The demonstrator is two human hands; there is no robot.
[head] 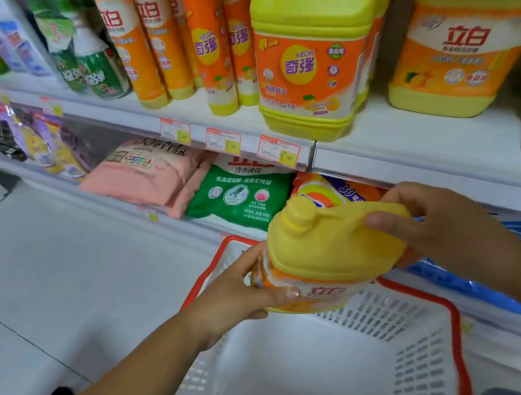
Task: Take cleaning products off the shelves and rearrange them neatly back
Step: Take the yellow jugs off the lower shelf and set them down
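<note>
I hold a yellow detergent jug (pixel 324 248) with an orange label in both hands, above a white basket with a red rim (pixel 317 368). My left hand (pixel 234 292) grips its lower side, thumb on the label. From the right, my right hand (pixel 445 227) curls over its handle end. The jug's cap points up toward the shelves. On the upper shelf (pixel 397 134) stand two big yellow jugs (pixel 314 59) (pixel 468 39) and several slim orange bottles (pixel 212 49).
The lower shelf carries pink (pixel 150 175), green-and-white (pixel 241 193) and orange bags of powder. Green and blue packs (pixel 88 60) stand at the upper left. Price tags (pixel 278 150) line the shelf edge. White floor tiles (pixel 58 285) spread to the left.
</note>
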